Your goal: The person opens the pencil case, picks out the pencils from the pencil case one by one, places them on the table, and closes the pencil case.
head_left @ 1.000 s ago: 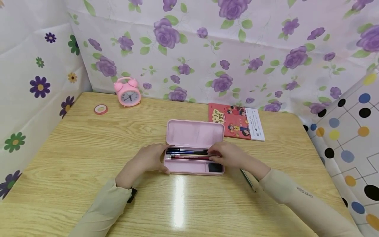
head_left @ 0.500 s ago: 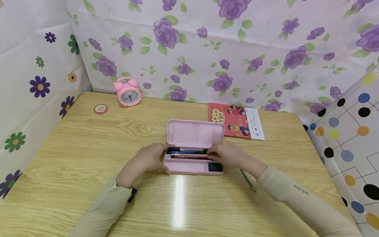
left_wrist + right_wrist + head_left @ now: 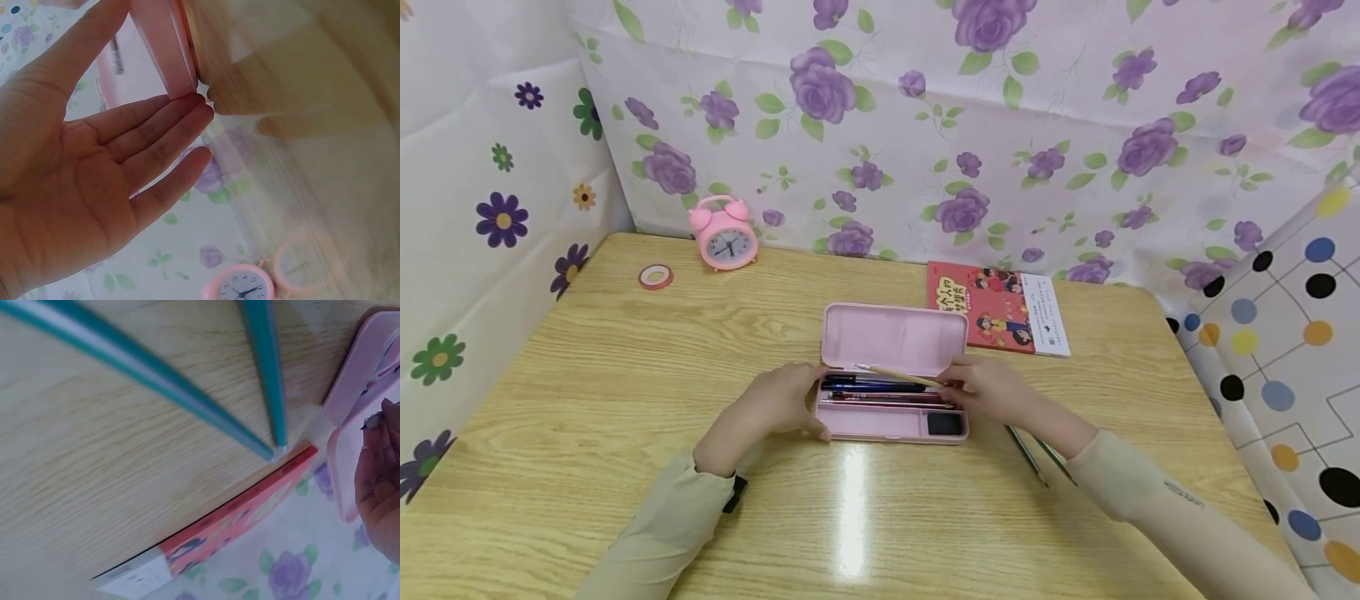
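Observation:
A pink pencil case (image 3: 861, 423) lies on the table with its lid raised at the back. Inside are several pens (image 3: 872, 385), a red pencil (image 3: 887, 398) and a dark eraser (image 3: 944, 423) in the small front right compartment. My left hand (image 3: 775, 402) holds the case's left end, thumb at the front corner and fingers at the rear one; the left wrist view shows the fingertips against the pink side (image 3: 164, 50). My right hand (image 3: 988, 390) pinches a yellowish pencil (image 3: 898, 375) by its right end, slanted above the pens, its other end overlapping the lid.
Two green pencils (image 3: 1027, 456) (image 3: 265, 375) lie on the table right of the case, partly under the right forearm. Behind sits a red and white book (image 3: 992, 312). A pink alarm clock (image 3: 728, 242) and a roll of tape (image 3: 656, 277) are at the back left.
The yellowish pencil now slants up out of the case in my right hand, which earlier had its fingers down among the pens. A second green pencil shows below the forearm. My left hand stays put.

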A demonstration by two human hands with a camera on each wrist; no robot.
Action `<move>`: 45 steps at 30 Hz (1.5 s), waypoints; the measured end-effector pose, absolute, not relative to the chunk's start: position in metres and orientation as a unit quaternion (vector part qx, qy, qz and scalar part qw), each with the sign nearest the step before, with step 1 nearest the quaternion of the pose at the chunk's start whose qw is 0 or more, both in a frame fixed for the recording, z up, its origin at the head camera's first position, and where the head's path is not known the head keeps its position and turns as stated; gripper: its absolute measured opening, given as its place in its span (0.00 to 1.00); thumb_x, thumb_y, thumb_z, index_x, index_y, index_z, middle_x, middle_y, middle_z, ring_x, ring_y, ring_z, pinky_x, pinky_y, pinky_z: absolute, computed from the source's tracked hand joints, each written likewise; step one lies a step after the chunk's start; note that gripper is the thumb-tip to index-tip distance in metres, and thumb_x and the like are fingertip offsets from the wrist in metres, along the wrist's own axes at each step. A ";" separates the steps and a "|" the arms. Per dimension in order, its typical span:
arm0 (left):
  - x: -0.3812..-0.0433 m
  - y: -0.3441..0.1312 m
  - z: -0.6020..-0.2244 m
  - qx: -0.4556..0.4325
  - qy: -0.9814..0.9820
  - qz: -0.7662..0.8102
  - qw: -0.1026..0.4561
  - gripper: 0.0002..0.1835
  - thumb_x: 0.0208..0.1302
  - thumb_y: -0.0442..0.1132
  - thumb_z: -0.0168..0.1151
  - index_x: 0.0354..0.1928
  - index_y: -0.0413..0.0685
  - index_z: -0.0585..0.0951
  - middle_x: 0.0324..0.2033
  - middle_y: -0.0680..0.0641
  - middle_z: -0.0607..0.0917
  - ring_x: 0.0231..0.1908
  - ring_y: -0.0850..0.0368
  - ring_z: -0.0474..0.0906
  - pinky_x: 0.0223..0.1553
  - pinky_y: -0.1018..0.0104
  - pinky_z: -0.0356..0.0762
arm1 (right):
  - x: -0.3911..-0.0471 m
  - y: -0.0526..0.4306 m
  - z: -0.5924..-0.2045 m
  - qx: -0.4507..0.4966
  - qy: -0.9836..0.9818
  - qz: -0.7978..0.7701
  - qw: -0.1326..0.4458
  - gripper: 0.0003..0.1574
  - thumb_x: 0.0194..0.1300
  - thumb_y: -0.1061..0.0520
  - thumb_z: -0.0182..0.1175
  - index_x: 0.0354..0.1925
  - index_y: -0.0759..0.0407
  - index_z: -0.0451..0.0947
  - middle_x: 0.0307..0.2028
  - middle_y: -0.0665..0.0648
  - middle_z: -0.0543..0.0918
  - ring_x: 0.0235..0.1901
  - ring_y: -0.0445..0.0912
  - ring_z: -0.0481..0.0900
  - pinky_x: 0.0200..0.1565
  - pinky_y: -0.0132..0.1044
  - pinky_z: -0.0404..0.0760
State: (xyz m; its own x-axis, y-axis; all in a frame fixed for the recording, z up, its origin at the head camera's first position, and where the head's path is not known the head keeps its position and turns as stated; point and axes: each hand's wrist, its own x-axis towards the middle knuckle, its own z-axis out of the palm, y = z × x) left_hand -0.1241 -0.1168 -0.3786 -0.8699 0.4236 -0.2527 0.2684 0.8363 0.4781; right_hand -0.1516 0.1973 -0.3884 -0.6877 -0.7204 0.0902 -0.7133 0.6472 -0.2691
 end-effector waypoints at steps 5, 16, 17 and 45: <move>-0.125 -0.119 -0.380 0.182 0.942 0.219 0.175 0.50 0.34 0.51 0.79 0.63 0.42 0.69 0.56 0.41 0.77 0.56 0.43 0.72 0.53 0.45 0.72 | -0.146 0.225 -0.380 -0.357 0.922 -0.149 -0.002 0.08 0.58 0.59 0.65 0.39 0.56 0.83 0.33 0.49 0.82 0.28 0.37 0.76 0.28 0.29 0.76; -0.124 -0.119 -0.380 0.180 0.942 0.221 0.175 0.50 0.34 0.51 0.79 0.63 0.43 0.70 0.55 0.41 0.77 0.55 0.44 0.73 0.52 0.45 0.72 | -0.124 0.308 -0.385 -0.257 0.961 -0.098 -0.016 0.09 0.57 0.57 0.66 0.38 0.57 0.83 0.29 0.49 0.82 0.28 0.40 0.78 0.28 0.34 0.78; -0.124 -0.118 -0.380 0.179 0.942 0.221 0.176 0.50 0.34 0.51 0.79 0.63 0.43 0.70 0.55 0.41 0.78 0.55 0.44 0.73 0.52 0.45 0.73 | -0.121 0.315 -0.387 -0.247 0.964 -0.092 -0.016 0.09 0.57 0.57 0.66 0.38 0.57 0.83 0.29 0.48 0.81 0.27 0.40 0.78 0.27 0.34 0.77; -0.125 -0.116 -0.381 0.190 0.941 0.224 0.169 0.50 0.34 0.50 0.80 0.64 0.47 0.70 0.55 0.42 0.78 0.54 0.44 0.73 0.51 0.45 0.73 | -0.079 0.359 -0.414 -0.148 0.974 -0.164 0.047 0.10 0.59 0.53 0.64 0.41 0.53 0.82 0.25 0.41 0.78 0.25 0.32 0.72 0.27 0.30 0.74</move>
State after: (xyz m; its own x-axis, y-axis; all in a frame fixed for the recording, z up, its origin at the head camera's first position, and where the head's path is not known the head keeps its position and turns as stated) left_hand -0.1247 -0.1159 -0.3810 -0.8703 0.4334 -0.2339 0.2818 0.8278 0.4851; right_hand -0.0794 0.3593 -0.4141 -0.9518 -0.3036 -0.0436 -0.2725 0.9023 -0.3341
